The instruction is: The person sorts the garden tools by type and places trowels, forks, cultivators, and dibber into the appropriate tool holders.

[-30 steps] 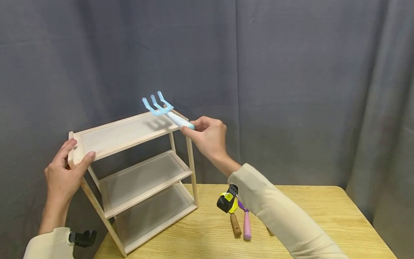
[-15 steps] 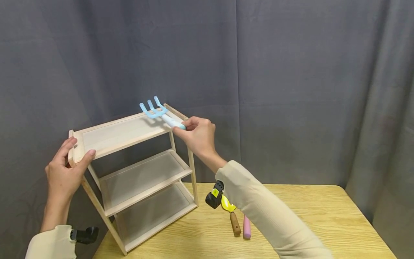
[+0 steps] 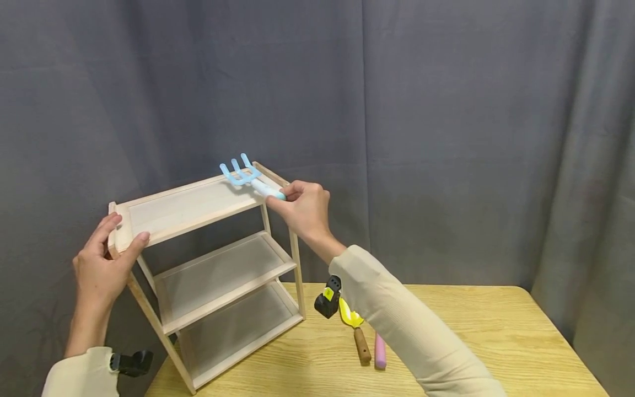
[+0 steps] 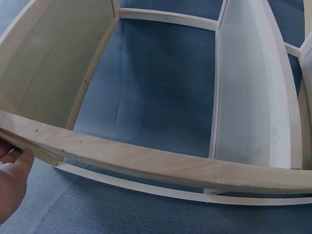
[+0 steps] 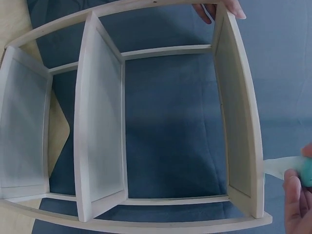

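My right hand [image 3: 306, 210] pinches the handle end of a light-blue toy hand rake [image 3: 264, 188] between thumb and fingers. Its three tines point up and to the left, and the rake overlaps the right part of the top board in the head view. That board belongs to a pale wooden three-tier shelf [image 3: 173, 214]. At its top left corner, my left hand [image 3: 101, 270] grips the frame, thumb at the front and fingers over the side. The right wrist view shows the rake's teal handle end [image 5: 307, 171] between the fingers, beyond the top board's edge.
Right of the shelf, a yellow-headed garden tool [image 3: 361, 343] with a brown handle lies on the wooden table [image 3: 476, 342]. Beside it is a pink handle [image 3: 380, 353], its other end hidden by my right sleeve. A grey curtain [image 3: 446, 138] hangs behind.
My right hand has moved left and slightly forward with the rake, bringing it lower over the top board. The left hand keeps its grip on the shelf corner.
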`<state>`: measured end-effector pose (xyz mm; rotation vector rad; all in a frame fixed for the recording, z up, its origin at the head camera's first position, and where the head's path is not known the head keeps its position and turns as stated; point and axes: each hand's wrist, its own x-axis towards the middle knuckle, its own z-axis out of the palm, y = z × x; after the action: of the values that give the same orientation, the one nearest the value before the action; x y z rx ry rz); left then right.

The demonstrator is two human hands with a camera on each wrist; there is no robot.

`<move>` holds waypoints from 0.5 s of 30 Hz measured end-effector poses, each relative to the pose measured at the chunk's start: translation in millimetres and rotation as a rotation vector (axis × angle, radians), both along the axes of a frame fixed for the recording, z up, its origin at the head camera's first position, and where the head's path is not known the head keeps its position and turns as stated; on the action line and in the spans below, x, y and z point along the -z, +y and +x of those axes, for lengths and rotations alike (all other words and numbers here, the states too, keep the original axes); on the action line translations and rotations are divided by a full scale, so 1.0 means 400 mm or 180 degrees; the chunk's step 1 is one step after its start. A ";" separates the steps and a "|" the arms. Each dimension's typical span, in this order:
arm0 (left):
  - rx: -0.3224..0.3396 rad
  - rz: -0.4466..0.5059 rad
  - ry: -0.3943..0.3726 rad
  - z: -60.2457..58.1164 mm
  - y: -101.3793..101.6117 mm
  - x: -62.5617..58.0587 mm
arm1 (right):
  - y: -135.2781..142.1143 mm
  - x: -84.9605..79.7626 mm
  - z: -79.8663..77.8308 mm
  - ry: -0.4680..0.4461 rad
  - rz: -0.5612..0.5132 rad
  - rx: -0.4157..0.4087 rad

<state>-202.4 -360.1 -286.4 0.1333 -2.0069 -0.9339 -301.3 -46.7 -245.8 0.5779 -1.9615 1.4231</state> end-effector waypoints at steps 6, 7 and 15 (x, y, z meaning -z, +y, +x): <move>0.0012 0.0018 0.0067 -0.002 0.000 -0.001 | -0.002 0.007 -0.003 -0.0038 0.0090 -0.0024; 0.0017 0.0022 0.0066 -0.002 0.000 -0.002 | -0.002 0.008 -0.003 -0.0044 0.0099 -0.0024; 0.0067 0.0037 0.0103 -0.003 0.004 -0.002 | -0.002 0.013 -0.004 -0.0057 0.0086 0.0040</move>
<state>-203.5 -358.3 -285.5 0.1031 -1.9768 -0.9554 -303.1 -47.5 -251.1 0.5658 -1.9977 1.4008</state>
